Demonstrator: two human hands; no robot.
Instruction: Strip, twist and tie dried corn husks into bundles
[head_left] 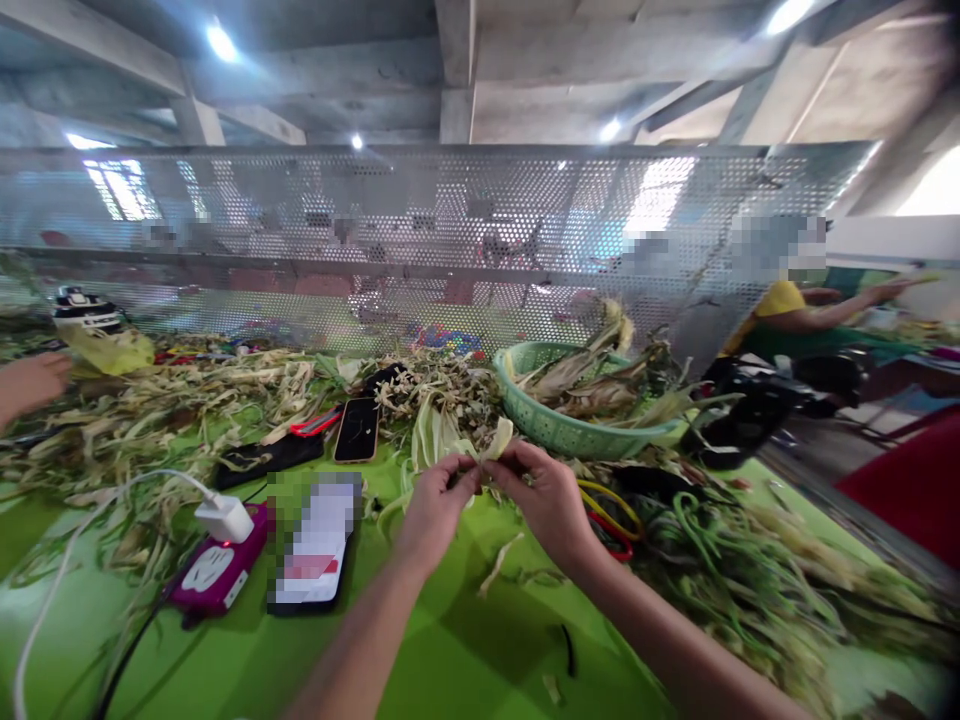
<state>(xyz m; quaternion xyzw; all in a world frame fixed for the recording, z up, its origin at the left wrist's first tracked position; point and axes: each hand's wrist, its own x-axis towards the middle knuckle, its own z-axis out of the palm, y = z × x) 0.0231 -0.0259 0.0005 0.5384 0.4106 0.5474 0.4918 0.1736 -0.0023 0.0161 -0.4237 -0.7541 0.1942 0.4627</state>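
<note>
Pale leafy strip (496,440) sits in the middle of the scene, above the green worktop (487,620), with its folded end sticking up between two hands. The left hand (440,497) and the right hand (546,493) meet at their fingertips, each with thumb and fingers pinched on the strip. Broader pale leaves (435,432) lie just beyond the left hand, in front of a heap of dry scraps (461,385). Far to the right of the hands stands a light green basket (600,437) holding dried leaves. Near the right forearm lie a yellow loop (615,503) and a red one, beside a tangle of green strands (697,545). To the left, a lit phone (316,550) lies near a purple power strip (214,575) with a white charger (225,518) plugged in; a dark phone (356,430) lies farther back. Another person's hand (41,378) reaches in at the far left, and a perforated screen (300,285) stands behind the worktop.
</note>
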